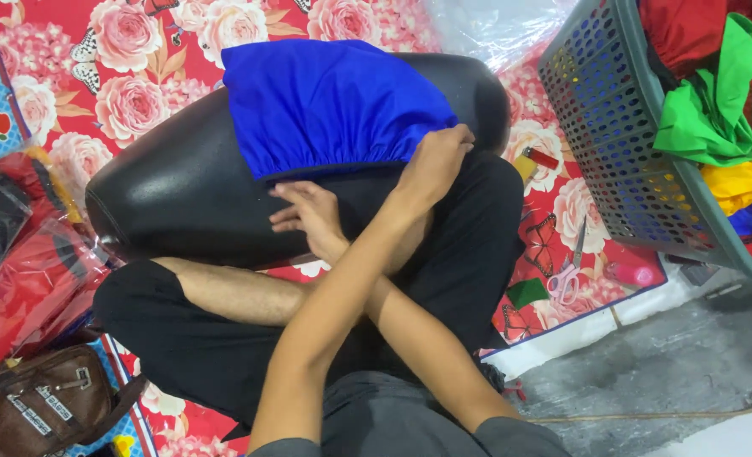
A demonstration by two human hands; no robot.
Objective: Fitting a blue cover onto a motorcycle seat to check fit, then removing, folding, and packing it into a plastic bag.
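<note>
A black padded seat (181, 190) lies across my lap on a red flowered mat. A bright blue cloth cover (325, 101) with a gathered elastic hem is pulled over its far end. My arms are crossed. My left hand (435, 161) reaches over to the right and pinches the hem of the blue cover at its right corner. My right hand (308, 211) lies further left, just below the hem. Its fingers are spread flat on the black seat.
A grey perforated basket (621, 144) of coloured cloths stands at the right. Scissors (569, 272), a lighter (538, 158), a pink object (634, 273) and a green scrap (528, 292) lie on the mat (130, 93). Red packets in plastic (29, 288) and a brown bag (37, 406) sit left.
</note>
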